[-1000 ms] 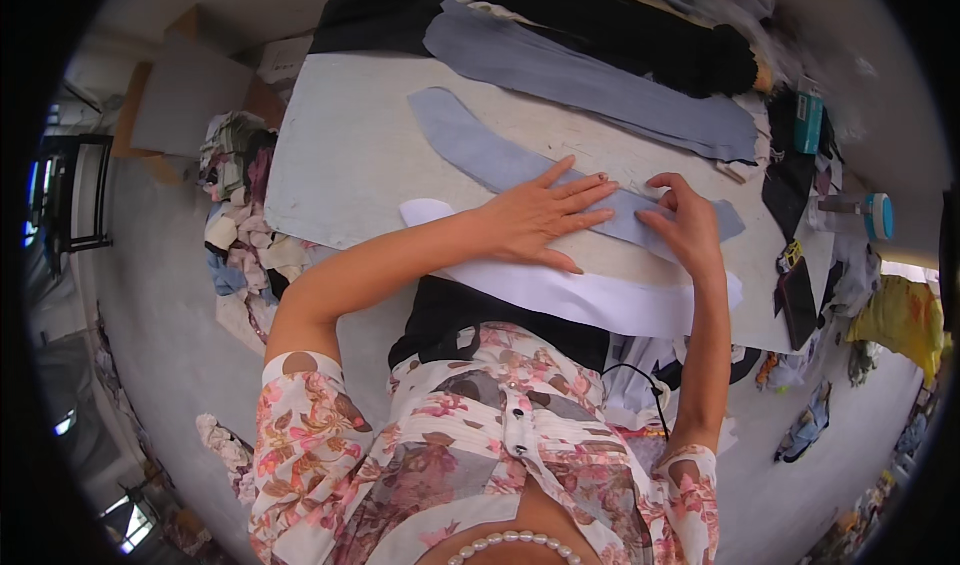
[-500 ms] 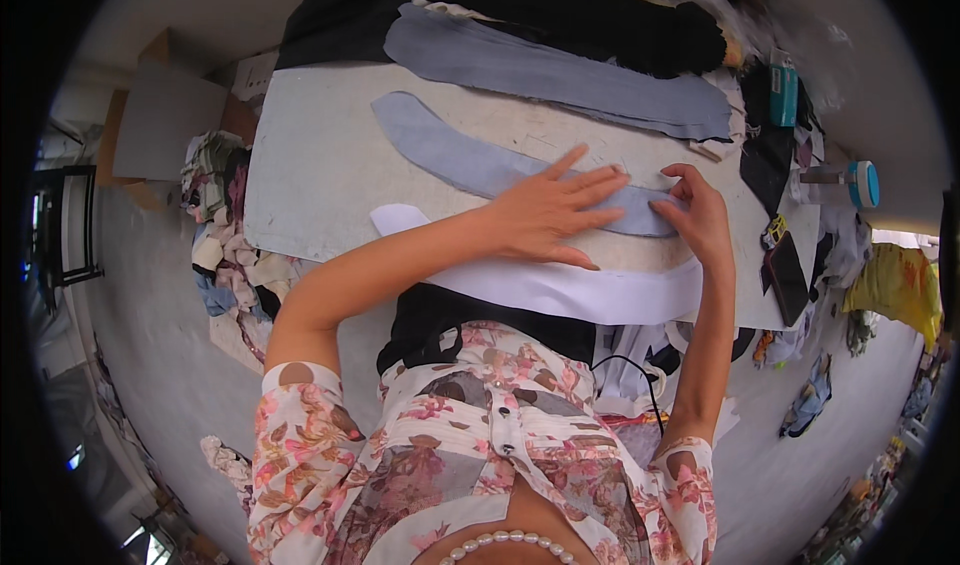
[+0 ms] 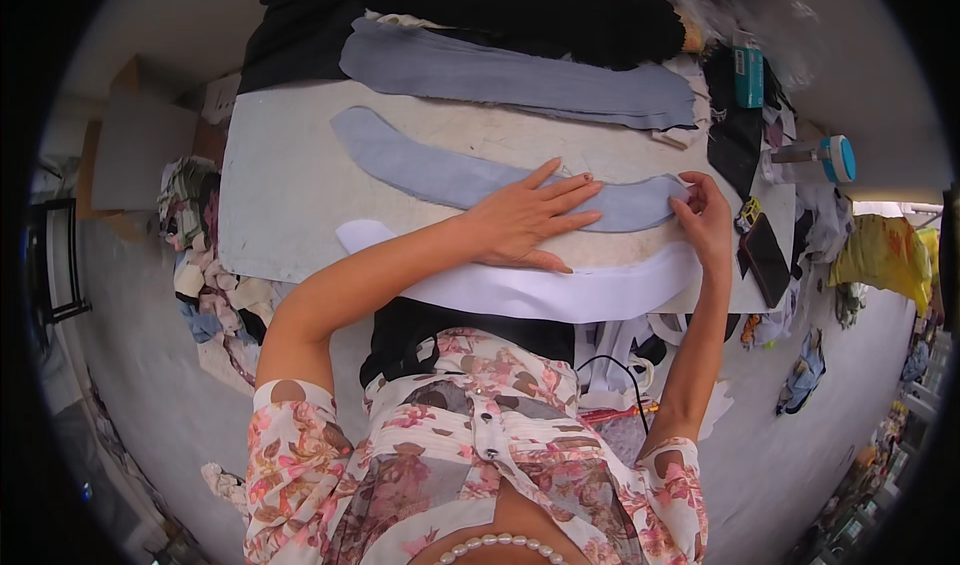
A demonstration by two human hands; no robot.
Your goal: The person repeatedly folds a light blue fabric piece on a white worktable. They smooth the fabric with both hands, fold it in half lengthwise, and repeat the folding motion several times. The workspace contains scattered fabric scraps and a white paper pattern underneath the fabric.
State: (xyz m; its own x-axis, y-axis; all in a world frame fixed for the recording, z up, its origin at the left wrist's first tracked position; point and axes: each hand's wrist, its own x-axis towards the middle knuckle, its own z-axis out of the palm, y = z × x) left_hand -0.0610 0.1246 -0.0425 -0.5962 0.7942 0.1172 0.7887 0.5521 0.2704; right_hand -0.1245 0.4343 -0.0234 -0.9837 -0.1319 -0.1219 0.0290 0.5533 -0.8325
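Your left hand (image 3: 527,220) lies spread on blue fabric (image 3: 445,173), right hand (image 3: 708,219) at its three-o'clock end, grip unclear; two-o'clock jar (image 3: 833,159), contents indistinct.

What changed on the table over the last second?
The right hand moved right along the blue strip to that strip's right end. The left hand shifted right too, its fingers spread over the strip. The white strip stayed put.
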